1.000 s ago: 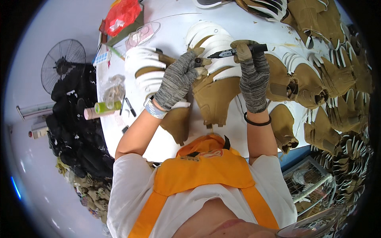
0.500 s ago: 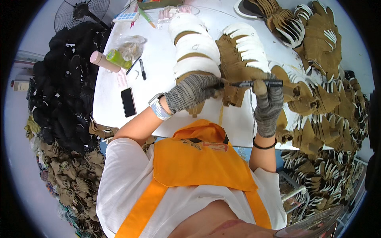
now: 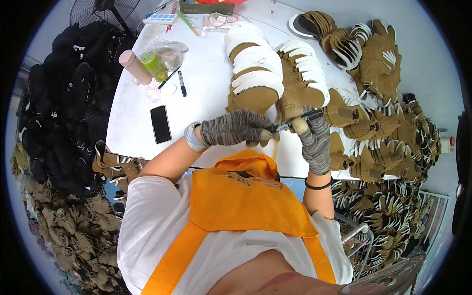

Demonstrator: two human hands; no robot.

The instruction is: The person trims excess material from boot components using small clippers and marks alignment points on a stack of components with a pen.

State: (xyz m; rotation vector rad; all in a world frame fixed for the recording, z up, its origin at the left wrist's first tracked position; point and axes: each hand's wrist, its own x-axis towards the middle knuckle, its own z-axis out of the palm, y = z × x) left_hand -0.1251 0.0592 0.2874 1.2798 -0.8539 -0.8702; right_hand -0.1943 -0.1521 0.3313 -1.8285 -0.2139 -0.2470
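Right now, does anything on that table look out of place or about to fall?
Mostly orderly. One oddity: a bundle of tan pieces hangs over the white table edge near the left forearm, below the black phone. Nothing looks spilled or damaged.

person at a worktable, seen from above. left hand (image 3: 236, 129) and right hand (image 3: 314, 140): each in a grey marled knitted glove with pale, coated fingertips. left wrist: pale grey-blue band (image 3: 193, 138). right wrist: thin black band (image 3: 317, 186). torso: white short-sleeved t-shirt (image 3: 152, 216) under an orange apron (image 3: 241, 201), its bib bunched near the chest and its straps running out to both shoulders.
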